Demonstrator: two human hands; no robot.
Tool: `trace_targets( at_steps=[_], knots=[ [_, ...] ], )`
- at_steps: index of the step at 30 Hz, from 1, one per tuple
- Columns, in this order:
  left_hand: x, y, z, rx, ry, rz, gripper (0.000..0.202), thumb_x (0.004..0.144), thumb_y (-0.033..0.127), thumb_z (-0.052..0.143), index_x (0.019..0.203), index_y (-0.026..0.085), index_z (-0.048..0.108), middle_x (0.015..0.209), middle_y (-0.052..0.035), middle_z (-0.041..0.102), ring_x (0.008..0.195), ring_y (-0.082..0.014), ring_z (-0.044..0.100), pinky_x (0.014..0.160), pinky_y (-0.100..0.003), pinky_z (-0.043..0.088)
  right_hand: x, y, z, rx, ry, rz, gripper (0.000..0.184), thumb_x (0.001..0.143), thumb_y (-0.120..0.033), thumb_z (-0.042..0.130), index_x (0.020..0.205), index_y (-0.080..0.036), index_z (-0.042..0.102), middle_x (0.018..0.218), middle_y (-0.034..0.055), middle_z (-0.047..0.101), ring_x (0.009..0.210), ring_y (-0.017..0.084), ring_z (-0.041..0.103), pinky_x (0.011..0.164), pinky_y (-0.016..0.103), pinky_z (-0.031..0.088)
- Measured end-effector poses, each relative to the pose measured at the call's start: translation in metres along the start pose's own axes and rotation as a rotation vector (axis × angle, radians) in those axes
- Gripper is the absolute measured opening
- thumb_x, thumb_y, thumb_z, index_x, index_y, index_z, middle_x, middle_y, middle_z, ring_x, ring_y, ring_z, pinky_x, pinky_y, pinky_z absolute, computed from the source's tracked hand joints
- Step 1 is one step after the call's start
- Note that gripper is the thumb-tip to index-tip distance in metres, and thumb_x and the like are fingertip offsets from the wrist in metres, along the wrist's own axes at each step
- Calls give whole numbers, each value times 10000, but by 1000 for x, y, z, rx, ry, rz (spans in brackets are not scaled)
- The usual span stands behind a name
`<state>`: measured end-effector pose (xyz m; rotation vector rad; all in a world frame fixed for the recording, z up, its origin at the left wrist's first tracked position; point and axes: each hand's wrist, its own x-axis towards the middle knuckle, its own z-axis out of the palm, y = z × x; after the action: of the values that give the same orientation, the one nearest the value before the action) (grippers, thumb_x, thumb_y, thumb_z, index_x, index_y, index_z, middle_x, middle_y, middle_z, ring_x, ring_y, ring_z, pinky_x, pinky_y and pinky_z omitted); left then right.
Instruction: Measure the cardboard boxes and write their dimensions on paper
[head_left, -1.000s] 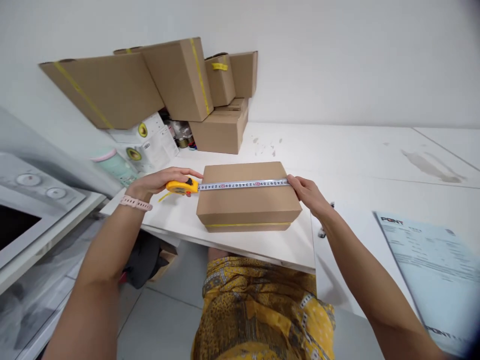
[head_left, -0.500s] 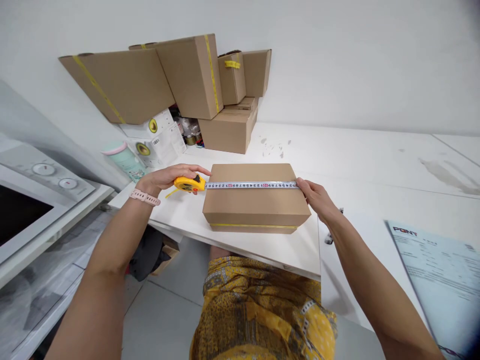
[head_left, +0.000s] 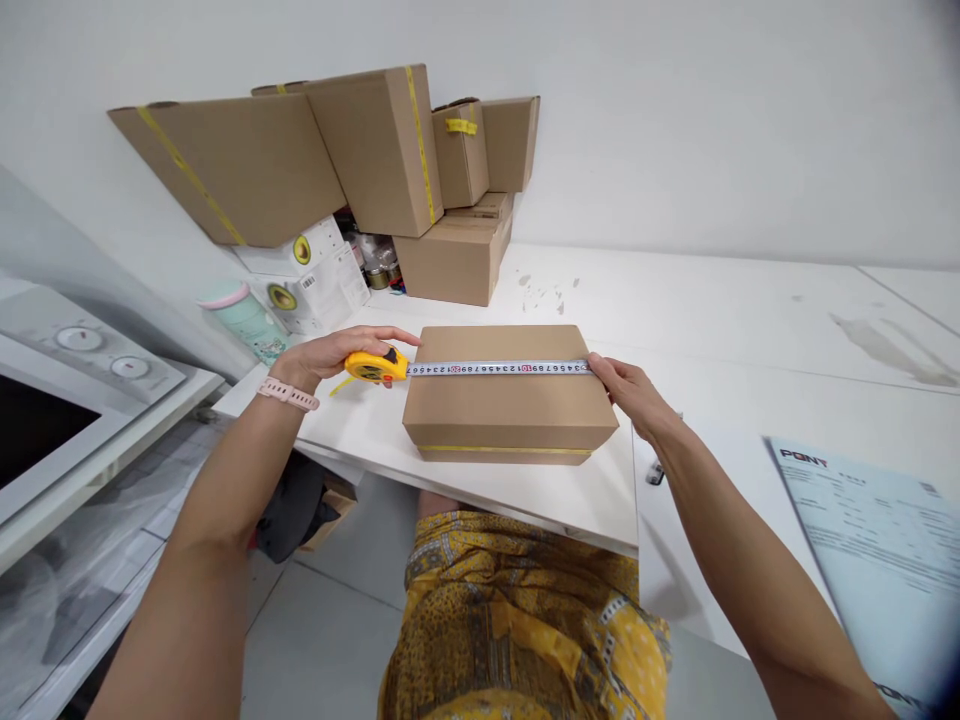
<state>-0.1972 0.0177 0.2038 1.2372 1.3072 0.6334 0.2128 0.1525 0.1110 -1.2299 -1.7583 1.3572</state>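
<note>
A closed brown cardboard box [head_left: 508, 410] with a yellow strip along its front lies on the white table [head_left: 720, 320] before me. A white measuring tape blade [head_left: 499, 368] runs across its top from left edge to right edge. My left hand [head_left: 330, 355] grips the yellow tape measure case [head_left: 370, 366] just off the box's left side. My right hand [head_left: 630, 390] pinches the blade's end against the box's right edge. A pink watch strap sits on my left wrist.
Several stacked cardboard boxes [head_left: 360, 160] lean on the wall at the back left, above white product boxes [head_left: 307, 275] and a mint cup [head_left: 240, 310]. A microwave [head_left: 67, 400] stands at left. A printed sheet [head_left: 877, 540] lies at right.
Both hands keep the tape stretched over the box. The view shifted right and then slightly back; the case sits a little closer to the box's left edge.
</note>
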Motion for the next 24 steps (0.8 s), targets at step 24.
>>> trace_targets(
  at_steps=[24],
  knots=[
    [-13, 23, 20, 75, 103, 30, 519, 840, 332, 684, 1329, 178, 603, 1094, -87, 723, 901, -205, 690, 736, -238, 545, 4, -26, -18, -137, -61, -25, 451, 863, -572, 633, 624, -210, 508, 646, 3, 482, 610, 132, 380, 585, 302, 318]
  ],
)
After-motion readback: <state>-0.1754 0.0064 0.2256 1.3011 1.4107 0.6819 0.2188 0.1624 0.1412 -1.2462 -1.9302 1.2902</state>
